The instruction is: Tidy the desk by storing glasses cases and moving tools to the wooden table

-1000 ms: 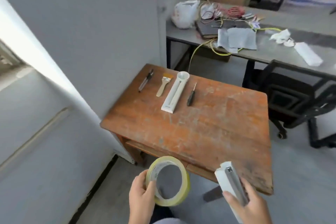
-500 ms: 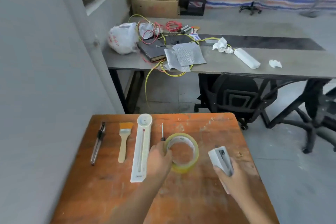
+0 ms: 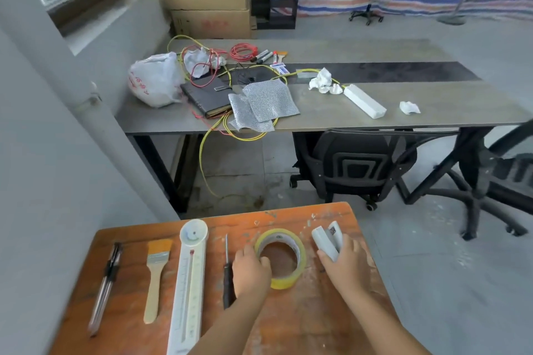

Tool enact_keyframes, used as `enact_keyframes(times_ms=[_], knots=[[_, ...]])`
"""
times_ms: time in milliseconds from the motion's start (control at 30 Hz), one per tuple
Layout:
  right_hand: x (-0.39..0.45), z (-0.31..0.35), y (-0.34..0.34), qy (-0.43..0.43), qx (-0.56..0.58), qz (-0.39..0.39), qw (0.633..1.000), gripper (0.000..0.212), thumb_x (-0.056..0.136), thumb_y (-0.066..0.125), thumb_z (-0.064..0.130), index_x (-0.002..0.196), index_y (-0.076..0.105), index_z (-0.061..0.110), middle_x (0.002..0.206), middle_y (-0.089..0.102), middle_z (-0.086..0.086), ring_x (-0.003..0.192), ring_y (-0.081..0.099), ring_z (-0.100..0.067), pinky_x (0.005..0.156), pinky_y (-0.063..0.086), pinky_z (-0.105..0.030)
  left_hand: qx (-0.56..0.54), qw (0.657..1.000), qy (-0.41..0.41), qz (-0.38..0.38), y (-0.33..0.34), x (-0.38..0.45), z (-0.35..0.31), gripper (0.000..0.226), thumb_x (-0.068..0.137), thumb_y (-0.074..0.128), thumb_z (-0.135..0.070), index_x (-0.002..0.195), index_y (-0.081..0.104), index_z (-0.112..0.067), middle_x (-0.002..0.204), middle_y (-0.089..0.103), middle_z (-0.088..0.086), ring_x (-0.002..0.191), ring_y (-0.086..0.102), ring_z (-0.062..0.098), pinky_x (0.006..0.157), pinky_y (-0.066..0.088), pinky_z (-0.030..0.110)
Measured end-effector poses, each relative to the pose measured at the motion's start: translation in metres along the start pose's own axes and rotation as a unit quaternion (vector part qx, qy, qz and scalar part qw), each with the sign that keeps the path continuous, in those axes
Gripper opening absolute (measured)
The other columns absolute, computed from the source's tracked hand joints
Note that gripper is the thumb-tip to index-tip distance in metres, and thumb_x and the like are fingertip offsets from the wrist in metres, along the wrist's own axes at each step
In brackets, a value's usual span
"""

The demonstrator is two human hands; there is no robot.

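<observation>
Setting down tools on wooden table (image 3: 291, 323), by my judgement. Left hand (image 3: 250, 271) curled on near rim of tape roll (image 3: 280, 257), roll flat on wood. Right hand (image 3: 344, 264) wrapped around white stapler (image 3: 327, 241), just right of roll; cannot tell if stapler touches wood. Screwdriver (image 3: 227, 271) just left of left hand, partly covered by forearm. Next move probably: open both hands, lift away, return to grey desk (image 3: 375, 121) far ahead. No glasses case recognised there; small items too blurred.
</observation>
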State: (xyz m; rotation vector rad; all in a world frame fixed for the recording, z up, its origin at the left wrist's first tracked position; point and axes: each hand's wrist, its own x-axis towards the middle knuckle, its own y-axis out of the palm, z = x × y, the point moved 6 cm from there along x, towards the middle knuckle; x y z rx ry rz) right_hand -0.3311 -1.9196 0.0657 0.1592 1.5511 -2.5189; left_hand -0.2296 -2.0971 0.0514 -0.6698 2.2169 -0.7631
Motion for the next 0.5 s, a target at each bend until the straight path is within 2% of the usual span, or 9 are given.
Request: enact_keyframes(times_ms=[233,433,500], knots=[[0.003,0.006,0.009,-0.017,-0.087,0.019,0.996,0.061,0.080,0.059,0.043,0.122,0.034,0.007,0.122,0.051,-0.011,0.111,0.047,-0.025,0.086,0.045,-0.031,-0.005,1.000,-0.019,-0.020,0.005,-0.001,0.000,0.043,0.089,0.041,-0.016,0.131,0.034,-0.008,0.130,0.046,0.018,0.118,0.046,0.033,0.099,0.042,0.043],[0.006,0.007,0.010,-0.008,-0.107,0.043,0.993,0.068,0.079,0.058,0.047,0.125,0.028,0.007,0.126,0.047,-0.011,0.115,0.045,-0.025,0.084,0.047,-0.031,-0.036,0.999,-0.002,-0.024,-0.002,-0.006,0.003,0.039,0.088,0.046,-0.028,0.121,0.044,-0.007,0.120,0.053,0.017,0.106,0.054,0.031,0.087,0.050,0.042],[0.004,0.003,0.008,-0.009,-0.103,0.058,0.993,0.073,0.079,0.057,0.047,0.129,0.023,0.007,0.130,0.044,-0.012,0.118,0.043,-0.027,0.087,0.046,-0.032,-0.062,0.997,0.005,-0.044,-0.005,-0.016,0.008,0.042,0.086,0.050,-0.030,0.123,0.044,-0.010,0.123,0.053,0.013,0.110,0.054,0.028,0.092,0.049,0.042]])
